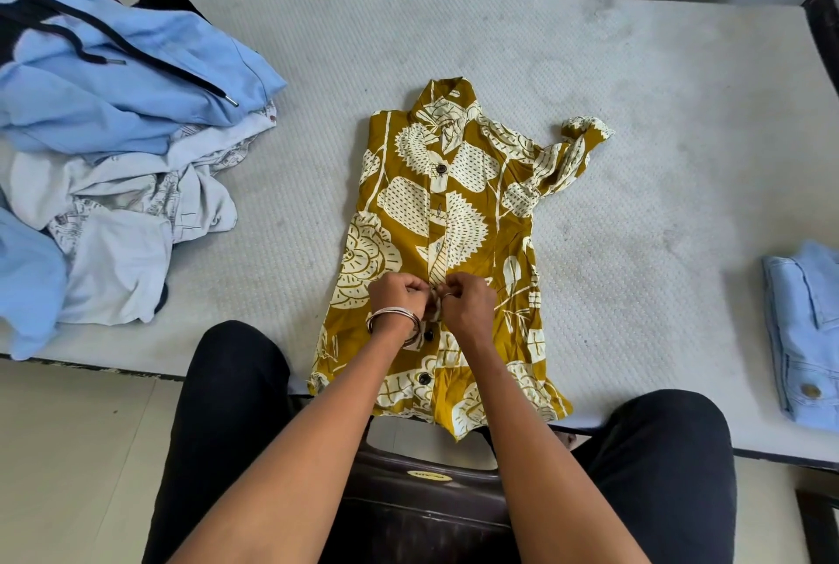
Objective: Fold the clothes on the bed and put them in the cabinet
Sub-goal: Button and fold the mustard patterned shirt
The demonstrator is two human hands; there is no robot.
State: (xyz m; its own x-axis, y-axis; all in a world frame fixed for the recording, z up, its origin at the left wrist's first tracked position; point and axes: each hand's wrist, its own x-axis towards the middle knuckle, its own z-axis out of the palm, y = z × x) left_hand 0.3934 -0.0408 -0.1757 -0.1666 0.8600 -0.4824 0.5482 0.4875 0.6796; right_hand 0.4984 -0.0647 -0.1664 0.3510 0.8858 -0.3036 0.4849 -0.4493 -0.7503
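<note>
**Buttoning the printed shirt before the fold**

Dark seat (422,500) between your knees sits nearest the lens; your forearms reach over it to the mattress (635,109). Mustard printed shirt (431,209) lies front-up by the near edge of the bed, collar toward the far edge, hem hanging slightly over the near edge. Judgement: it is laid flat so the placket lines up and can be closed before folding.

Left hand (397,297), bangles at the wrist, is curled tight and pinches the placket at mid-front. Right hand (470,300) meets it knuckle to knuckle, fingers curled, pinching the opposite edge of the same strip. The button being worked is hidden between them; two lower buttons look done.

Shirt's right-side sleeve is bunched, not yet smoothed.

Unfolded pile (113,145), blue and white, sits toward the left edge. Pale blue folded garment (803,332) rests at the right edge. Cabinet not in view.
</note>
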